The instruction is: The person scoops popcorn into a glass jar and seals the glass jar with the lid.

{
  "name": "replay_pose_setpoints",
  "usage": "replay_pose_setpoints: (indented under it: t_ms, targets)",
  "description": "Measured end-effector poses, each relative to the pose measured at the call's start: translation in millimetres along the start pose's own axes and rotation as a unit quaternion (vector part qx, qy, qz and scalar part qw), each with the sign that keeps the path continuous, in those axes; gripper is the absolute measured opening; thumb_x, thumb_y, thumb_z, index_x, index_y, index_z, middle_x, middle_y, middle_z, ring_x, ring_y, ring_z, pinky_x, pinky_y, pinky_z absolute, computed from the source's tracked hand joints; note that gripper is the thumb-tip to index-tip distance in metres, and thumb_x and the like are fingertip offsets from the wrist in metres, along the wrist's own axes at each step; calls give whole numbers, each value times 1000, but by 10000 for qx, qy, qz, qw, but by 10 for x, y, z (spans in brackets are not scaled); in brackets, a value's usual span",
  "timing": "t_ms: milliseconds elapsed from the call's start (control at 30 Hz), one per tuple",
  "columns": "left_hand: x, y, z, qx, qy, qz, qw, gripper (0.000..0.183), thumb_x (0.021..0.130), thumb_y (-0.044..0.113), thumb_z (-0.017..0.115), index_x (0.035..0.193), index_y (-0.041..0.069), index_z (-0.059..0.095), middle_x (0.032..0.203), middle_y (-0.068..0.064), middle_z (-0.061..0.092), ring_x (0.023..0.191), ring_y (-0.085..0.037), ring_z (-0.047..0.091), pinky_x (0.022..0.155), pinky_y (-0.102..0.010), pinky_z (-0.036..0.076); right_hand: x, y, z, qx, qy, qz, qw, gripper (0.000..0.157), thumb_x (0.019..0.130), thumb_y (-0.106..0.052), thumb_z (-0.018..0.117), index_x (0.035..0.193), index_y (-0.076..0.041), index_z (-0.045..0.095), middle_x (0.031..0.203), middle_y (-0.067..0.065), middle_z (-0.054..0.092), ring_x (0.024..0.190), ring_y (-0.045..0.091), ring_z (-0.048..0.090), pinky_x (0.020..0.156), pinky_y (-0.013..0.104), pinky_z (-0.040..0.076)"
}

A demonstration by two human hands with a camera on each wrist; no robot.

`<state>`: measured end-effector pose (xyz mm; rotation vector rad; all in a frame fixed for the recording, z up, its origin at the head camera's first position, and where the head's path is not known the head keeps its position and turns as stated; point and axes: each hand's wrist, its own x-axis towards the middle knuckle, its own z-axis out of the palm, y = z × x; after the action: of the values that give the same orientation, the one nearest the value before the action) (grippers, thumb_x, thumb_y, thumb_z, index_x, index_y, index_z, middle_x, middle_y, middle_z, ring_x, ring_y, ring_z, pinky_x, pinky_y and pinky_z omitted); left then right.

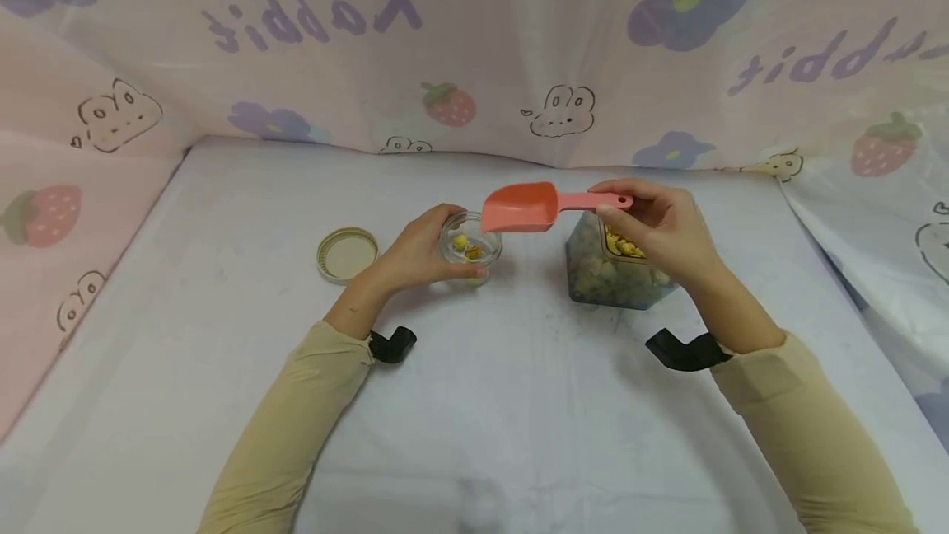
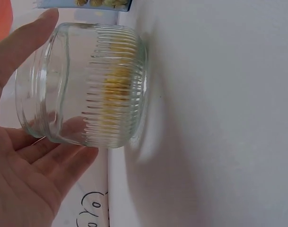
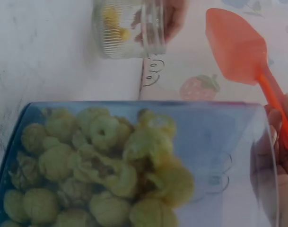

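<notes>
My left hand (image 1: 415, 252) holds a clear glass jar (image 2: 75, 85) with a ribbed lower part, thumb on one side and fingers on the other. A few yellow popcorn pieces (image 1: 460, 242) lie at its bottom. Between thumb and fingers of my right hand (image 1: 675, 225) is the handle of a coral-red scoop (image 1: 522, 211). The scoop's bowl points left, level, near the jar's rim; no popcorn shows in it. Below the right hand stands a clear plastic container (image 1: 619, 291) partly filled with popcorn (image 3: 106, 175), its opening partly hidden by that hand.
A round jar lid (image 1: 348, 257) lies on the white-covered table (image 1: 474, 402), left of the left hand. A printed curtain (image 1: 489, 39) with rabbits, strawberries and flowers hangs behind the table and along its sides.
</notes>
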<state>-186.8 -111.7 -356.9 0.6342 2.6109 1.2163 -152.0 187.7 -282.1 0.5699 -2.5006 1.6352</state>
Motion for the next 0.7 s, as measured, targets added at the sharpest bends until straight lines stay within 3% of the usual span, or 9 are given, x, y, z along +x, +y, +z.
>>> replay_pose_setpoints:
  t_ms: [167, 400, 700]
  targets:
    - [-8, 51, -28, 198, -140, -33, 9997, 95, 70, 43, 84, 142, 2, 37, 141, -12, 45, 131, -26, 42, 111, -43, 35, -55, -3, -116, 384, 272, 58, 9989, 18, 91, -2, 63, 107, -4, 70, 82, -2, 56, 66, 12, 50, 52, 18, 41]
    - [25, 172, -64, 279, -80, 73, 9996, 97, 71, 48, 82, 143, 3, 36, 145, -11, 42, 136, -25, 37, 114, -41, 30, -143, 15, -245, 1218, 623, -163, 9905, 21, 89, 7, 60, 104, -1, 72, 81, -1, 70, 64, 12, 53, 58, 16, 46]
    - [112, 360, -48, 284, 9, 199, 9994, 97, 71, 48, 81, 144, 6, 35, 147, -6, 39, 139, -22, 33, 114, -39, 29, -268, 68, -421, 1613, 1034, -340, 9809, 21, 88, 10, 58, 105, 5, 70, 86, 2, 70, 69, 9, 60, 66, 16, 51]
